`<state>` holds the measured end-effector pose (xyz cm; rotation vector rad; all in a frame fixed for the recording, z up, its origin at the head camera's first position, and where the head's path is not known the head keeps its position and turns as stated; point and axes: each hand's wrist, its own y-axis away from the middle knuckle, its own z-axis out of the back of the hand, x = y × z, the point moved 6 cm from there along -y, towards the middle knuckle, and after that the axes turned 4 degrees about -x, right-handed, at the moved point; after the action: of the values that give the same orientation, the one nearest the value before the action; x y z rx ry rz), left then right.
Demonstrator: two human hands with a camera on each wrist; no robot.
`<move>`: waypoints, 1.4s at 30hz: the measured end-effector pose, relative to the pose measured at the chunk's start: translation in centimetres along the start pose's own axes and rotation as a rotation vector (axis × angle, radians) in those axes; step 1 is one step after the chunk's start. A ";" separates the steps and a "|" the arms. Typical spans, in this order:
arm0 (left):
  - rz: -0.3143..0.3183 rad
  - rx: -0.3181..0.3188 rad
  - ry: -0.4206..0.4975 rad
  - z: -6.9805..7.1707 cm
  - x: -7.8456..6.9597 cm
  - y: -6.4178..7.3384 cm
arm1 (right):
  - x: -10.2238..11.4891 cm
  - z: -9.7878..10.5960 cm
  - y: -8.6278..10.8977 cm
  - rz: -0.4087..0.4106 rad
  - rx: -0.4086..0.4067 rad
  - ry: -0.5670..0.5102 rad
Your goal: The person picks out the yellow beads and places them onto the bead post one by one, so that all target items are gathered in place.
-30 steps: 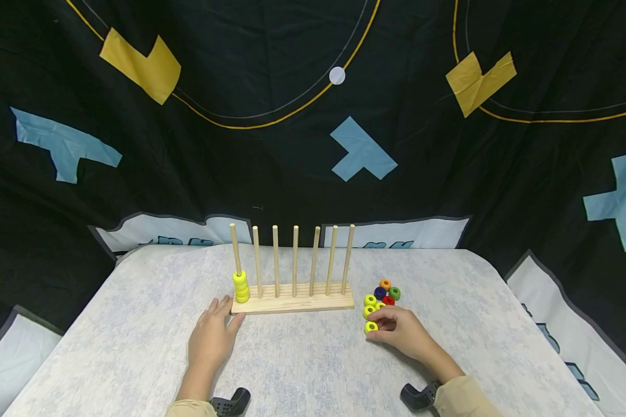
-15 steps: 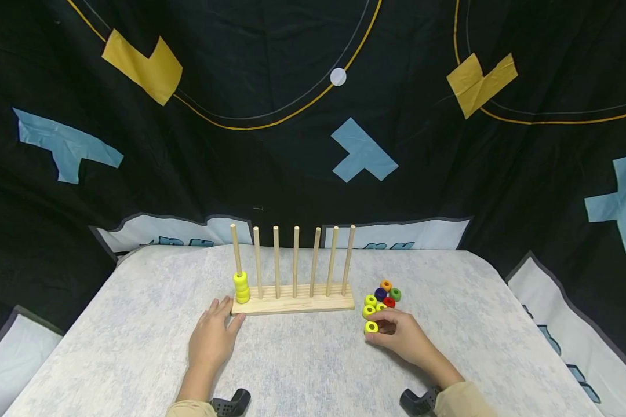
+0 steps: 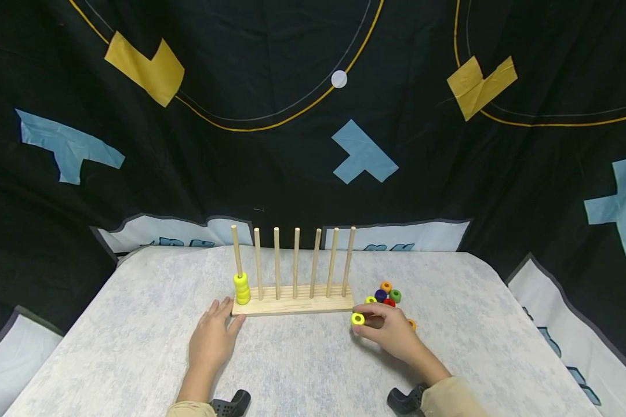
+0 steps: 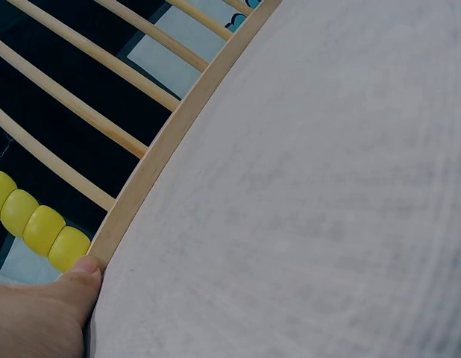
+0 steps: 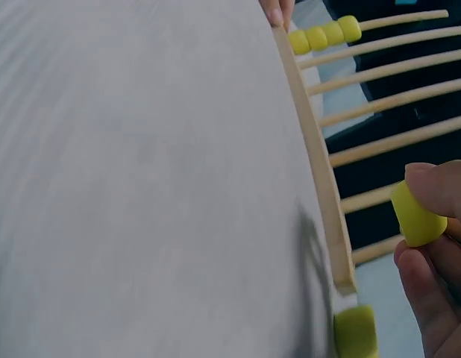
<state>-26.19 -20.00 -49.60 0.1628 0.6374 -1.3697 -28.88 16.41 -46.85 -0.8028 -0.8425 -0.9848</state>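
Note:
A wooden rack (image 3: 302, 307) with several upright pegs stands on the table. Its leftmost peg carries a short stack of yellow beads (image 3: 241, 289). My left hand (image 3: 211, 336) lies at the rack's left end, its fingers beside the end and its thumb (image 4: 83, 270) against the base's front edge. Between thumb and fingertips, my right hand (image 3: 388, 330) pinches a yellow bead (image 5: 417, 216) just off the rack's right front corner, with the bead's hole showing in the head view. The right hand partly covers the loose beads behind it.
Loose beads sit right of the rack: orange (image 3: 385, 286), dark blue (image 3: 380, 295), green (image 3: 395, 296), red (image 3: 389, 302) and yellow (image 3: 370, 299). Another orange bead (image 3: 412, 324) shows past the right hand. A black cloth (image 3: 271, 174) hangs behind the table (image 3: 302, 365).
My right hand has moved left, away from the loose beads toward the rack, carrying the yellow bead. An orange bead has come into view behind it. The left hand has stayed put.

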 end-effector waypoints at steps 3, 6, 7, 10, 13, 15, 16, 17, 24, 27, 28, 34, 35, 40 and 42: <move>0.000 0.005 0.005 0.0 0.0 0.0 | 0.7 -0.6 -0.4 0.030 0.001 -0.006; 0.000 0.007 0.007 0.0 0.0 0.0 | 1.4 -1.2 -0.9 0.035 0.008 -0.001; 0.000 0.005 0.008 0.0 0.0 0.0 | 1.6 -1.4 -1.1 0.034 0.012 -0.002; -0.002 0.004 0.007 0.1 -0.1 0.0 | 2.5 -2.1 -1.6 0.042 0.029 -0.009; 0.000 0.008 0.008 0.1 0.0 0.0 | 3.5 -2.7 -2.0 0.067 0.041 -0.021; 0.000 0.010 0.007 0.1 -0.1 0.1 | 4.1 -3.0 -2.3 0.079 0.044 -0.033; 0.001 0.011 0.007 0.1 0.0 0.1 | 4.4 -3.1 -2.4 0.084 0.043 -0.040; 0.001 0.012 0.006 0.1 0.0 0.1 | 4.6 -3.2 -2.5 0.087 0.042 -0.047; 0.006 0.010 -0.001 0.2 -0.1 0.1 | 5.8 -4.0 -3.2 0.099 0.025 -0.080; 0.007 0.003 -0.004 0.3 -0.2 0.1 | 6.4 -4.3 -3.6 0.095 0.017 -0.072; 0.006 0.002 -0.004 0.3 -0.2 0.1 | 6.7 -4.4 -3.8 0.094 0.016 -0.069; 0.005 0.005 -0.001 0.2 -0.1 0.0 | 8.6 -4.7 -4.9 0.119 -0.012 -0.010; 0.006 0.007 0.000 0.2 0.0 0.0 | 9.0 -4.7 -5.0 0.127 -0.017 -0.003; 0.012 0.013 -0.001 0.1 0.1 -0.1 | 10.8 -4.4 -6.0 0.178 -0.045 -0.006; 0.014 0.014 0.000 0.1 0.1 -0.1 | 11.3 -4.2 -6.5 0.194 -0.059 -0.016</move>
<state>-26.24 -20.16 -49.57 0.1784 0.6261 -1.3614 -30.38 6.40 -37.57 -0.9262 -0.7365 -0.8355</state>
